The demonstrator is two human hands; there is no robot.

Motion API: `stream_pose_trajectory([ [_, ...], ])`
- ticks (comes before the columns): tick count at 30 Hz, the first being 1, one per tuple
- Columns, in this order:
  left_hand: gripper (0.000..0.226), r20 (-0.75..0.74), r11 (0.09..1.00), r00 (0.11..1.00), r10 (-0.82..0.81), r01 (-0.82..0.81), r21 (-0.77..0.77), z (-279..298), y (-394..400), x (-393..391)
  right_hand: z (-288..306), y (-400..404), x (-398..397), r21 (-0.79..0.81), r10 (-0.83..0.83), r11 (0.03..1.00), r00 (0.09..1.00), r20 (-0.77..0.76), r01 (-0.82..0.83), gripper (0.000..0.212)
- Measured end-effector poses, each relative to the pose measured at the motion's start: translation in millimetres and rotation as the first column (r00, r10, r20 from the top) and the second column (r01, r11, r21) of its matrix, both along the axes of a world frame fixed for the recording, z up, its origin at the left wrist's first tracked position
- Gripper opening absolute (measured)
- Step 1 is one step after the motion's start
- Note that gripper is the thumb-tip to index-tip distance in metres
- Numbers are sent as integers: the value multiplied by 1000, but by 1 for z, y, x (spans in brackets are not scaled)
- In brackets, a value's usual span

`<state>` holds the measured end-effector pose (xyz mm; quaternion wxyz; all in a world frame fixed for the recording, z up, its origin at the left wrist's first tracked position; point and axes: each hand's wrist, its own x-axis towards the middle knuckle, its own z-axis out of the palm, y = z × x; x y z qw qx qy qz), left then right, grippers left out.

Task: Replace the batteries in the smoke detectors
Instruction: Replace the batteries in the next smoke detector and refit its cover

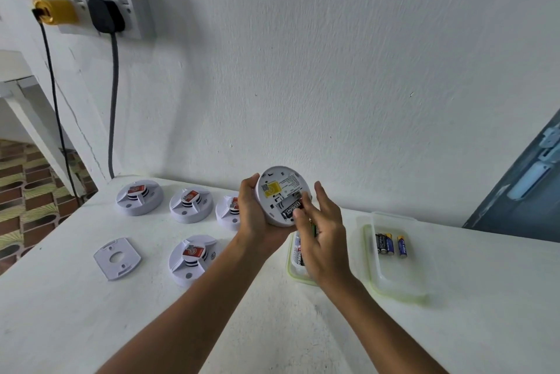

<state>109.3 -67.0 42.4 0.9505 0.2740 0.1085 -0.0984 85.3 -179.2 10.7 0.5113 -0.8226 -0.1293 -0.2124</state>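
Observation:
My left hand (253, 213) holds a white round smoke detector (272, 189) above the table, its back turned to me. The battery bay is uncovered and a black Eveready battery (291, 208) lies in it. My right hand (322, 240) reaches in from the right, thumb and forefinger pinched on the lower end of that battery. Something green shows behind the thumb; I cannot tell what it is. Several more detectors rest face up on the white table (91, 313), among them one at the back left (139, 198) and one nearer (192, 258).
A white mounting plate (117, 258) lies at the left. A clear tray (292, 267) with Eveready batteries sits under my right wrist. Another clear tray (397, 279) on the right holds three batteries (389, 243). Two plugs and cables (113, 101) hang down the wall at the left.

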Motion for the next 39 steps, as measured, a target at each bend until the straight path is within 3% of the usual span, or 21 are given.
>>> stream_pose_trajectory([
  [4,50,-6,1000,1000,11,-11,21,-6,4,4,-6,-2,0,-224,39,974,999,-6,-40,69],
  [6,49,-3,999,1000,19,-19,31,-7,6,8,-6,-10,7,-282,101,953,994,-40,-108,62],
  [8,47,-11,999,1000,22,-22,32,-8,6,10,-1,-25,17,-178,132,974,988,-75,-144,45],
  [10,45,-19,999,1000,23,-22,43,-7,4,11,3,-43,30,-43,70,996,988,-135,-77,34],
  [12,44,-26,999,999,20,-19,43,-10,7,13,5,-53,41,-178,5,982,956,-294,-59,27],
  [15,43,-48,999,999,15,-13,43,-17,13,12,0,-44,46,-438,6,827,785,-620,-352,26],
  [18,43,-73,998,997,5,0,66,-21,11,10,-11,-32,46,-638,-37,607,785,-619,-474,34],
  [22,42,-111,996,994,17,-6,91,-22,9,8,-29,-32,47,-677,-67,631,843,-533,-378,19],
  [25,42,-125,995,991,39,-27,100,-21,14,7,-31,-36,50,-564,-52,765,843,-535,-310,14],
  [28,41,-145,993,986,78,-63,101,-21,21,6,-24,-41,51,-178,40,970,833,-552,-165,21],
  [30,41,-165,990,981,101,-82,117,-22,24,5,-16,-39,44,159,98,987,883,-459,-26,21],
  [32,44,-181,986,977,113,-88,141,-22,25,4,-7,-32,36,354,114,935,941,-318,7,21],
  [35,51,-176,984,979,106,-78,158,-21,23,3,6,-16,24,449,178,890,968,-179,-81,17],
  [39,54,-142,987,987,69,-47,154,-19,18,1,1,-3,17,330,185,933,978,-101,-143,17],
])
